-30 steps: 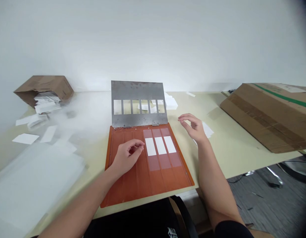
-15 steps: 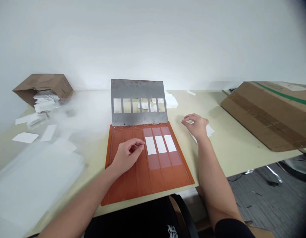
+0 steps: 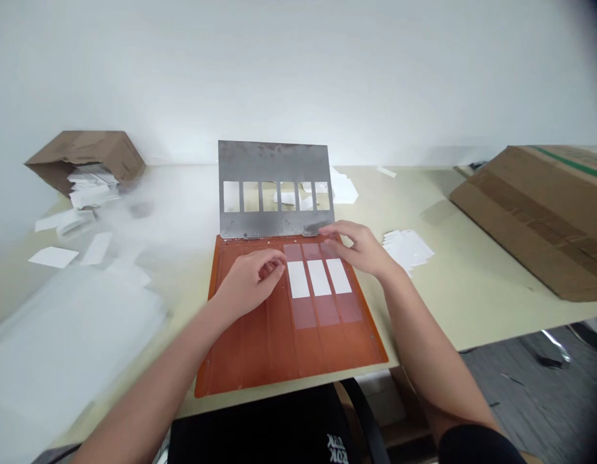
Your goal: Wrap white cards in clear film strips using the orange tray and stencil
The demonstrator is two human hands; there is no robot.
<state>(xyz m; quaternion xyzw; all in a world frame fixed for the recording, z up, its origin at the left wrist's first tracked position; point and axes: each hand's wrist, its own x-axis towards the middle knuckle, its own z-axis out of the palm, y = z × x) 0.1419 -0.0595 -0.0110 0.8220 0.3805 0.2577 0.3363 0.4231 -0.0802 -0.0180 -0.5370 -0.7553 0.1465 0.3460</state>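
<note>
1. Left hand (image 3: 245, 283): lower middle of the frame, over the orange hinged board. The fingers are curled and the fingertips drawn together just beside the leftmost white rectangle. Whether they pinch anything thin cannot be told.
2. Right hand (image 3: 359, 250): centre right, open, with the fingers spread. The fingertips (image 3: 327, 237) lie at the upper right of the board, near the hinge line and above the white rectangles.
3. Orange hinged board (image 3: 250, 348): flat on the worktop (image 3: 438, 316), centre to lower middle of the frame, with ribbed lengthwise channels.
4. Steel plate (image 3: 272, 164): hinged to the board's far edge and standing tilted up. It has six rectangular windows in a row.
5. White rectangles (image 3: 319, 278): three, side by side on the board, between the two hands. Each lies on a translucent strip (image 3: 326, 310).
6. White paper pieces (image 3: 407, 250): a loose, fanned pile on the worktop, right of the board and just beyond the right hand.
7. Cardboard box (image 3: 86, 151): upper left, on its side, with white cards (image 3: 92, 187) spilling from its mouth. Loose cards (image 3: 53, 257) lie below it.
8. Plastic sheets (image 3: 61, 348): lower left, translucent, blurred.
9. Large cardboard carton (image 3: 535, 222): right edge, with a green stripe, lying tilted on the worktop.
</note>
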